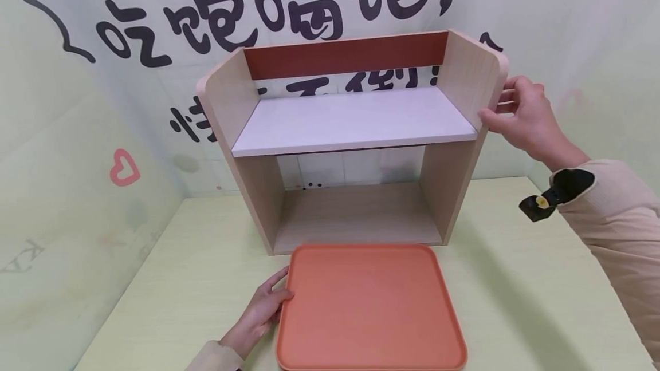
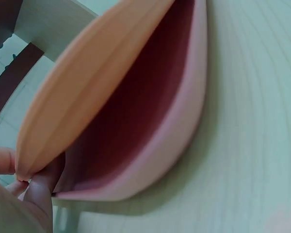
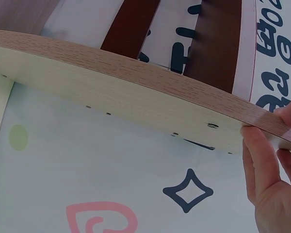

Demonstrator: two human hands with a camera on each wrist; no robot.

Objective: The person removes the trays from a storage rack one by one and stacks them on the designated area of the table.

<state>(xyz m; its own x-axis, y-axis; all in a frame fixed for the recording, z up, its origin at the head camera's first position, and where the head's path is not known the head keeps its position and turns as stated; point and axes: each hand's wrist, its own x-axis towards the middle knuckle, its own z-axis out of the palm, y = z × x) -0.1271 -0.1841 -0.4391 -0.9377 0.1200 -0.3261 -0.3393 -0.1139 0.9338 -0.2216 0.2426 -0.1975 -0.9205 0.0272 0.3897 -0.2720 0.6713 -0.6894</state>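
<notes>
In front of me is an orange rectangular tray [image 1: 368, 308], and my left hand [image 1: 260, 309] pinches its left edge between thumb and fingers. The left wrist view shows this tray's rim [image 2: 82, 85] raised over a pinkish container with a dark red inside [image 2: 182, 116]; the tray hides that container in the head view. Behind the tray stands a two-tier wooden shelf [image 1: 356, 119] with a white middle board. My right hand [image 1: 526, 122] grips the front edge of its right side panel [image 1: 474, 79], thumb on one face and fingers on the other.
The shelf and tray are on a pale wood-grain table [image 1: 170, 279]. A wall covering [image 1: 139, 4] with large black characters hangs behind the shelf. A reddish-brown board [image 1: 350, 56] spans the shelf's top back. A black strap [image 1: 559, 190] circles the right sleeve.
</notes>
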